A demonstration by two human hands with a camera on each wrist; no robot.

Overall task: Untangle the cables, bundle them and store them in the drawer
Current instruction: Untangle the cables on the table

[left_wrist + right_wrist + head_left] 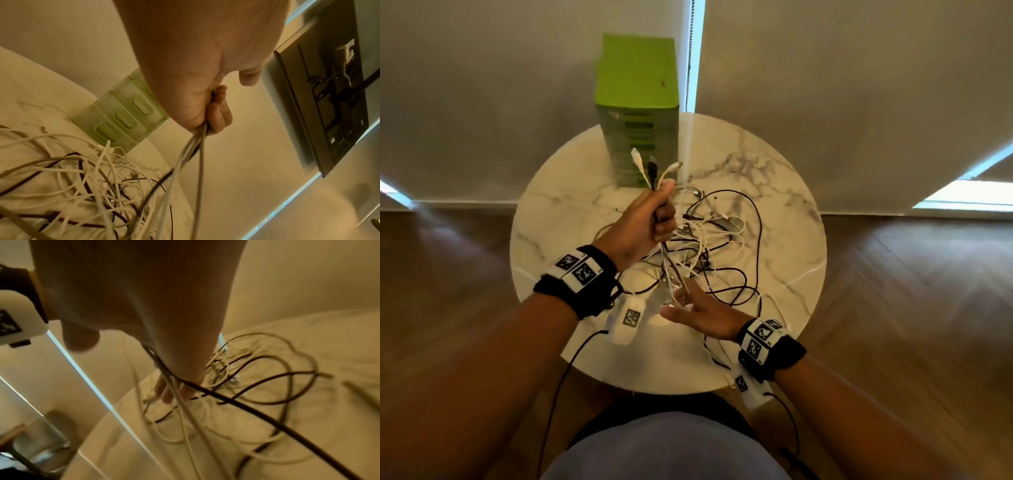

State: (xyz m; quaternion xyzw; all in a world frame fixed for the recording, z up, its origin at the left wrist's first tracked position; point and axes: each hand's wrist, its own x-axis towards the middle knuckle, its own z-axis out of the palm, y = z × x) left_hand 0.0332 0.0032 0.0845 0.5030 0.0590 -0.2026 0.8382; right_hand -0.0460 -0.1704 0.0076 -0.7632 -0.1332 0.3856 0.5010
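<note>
A tangle of white and black cables [715,240] lies on the round marble table [565,212]. My left hand [650,219] is raised above it and grips several cable ends in a fist; two white plugs and a black plug [653,167] stick up out of it. From that fist [216,112] the strands hang down to the heap [92,186]. My right hand [695,308] is lower and nearer me, fingers spread straight, with the hanging strands running across its palm and between its fingers [168,392]. A green drawer unit [638,113] stands at the table's far edge, drawers closed.
The drawer unit [123,116] stands against a pale wall. Wooden floor surrounds the table. Loops of black cable [267,374] spread to the table's right half. Wrist-camera leads hang off the near edge. A dark framed panel [329,97] is on the wall to the side.
</note>
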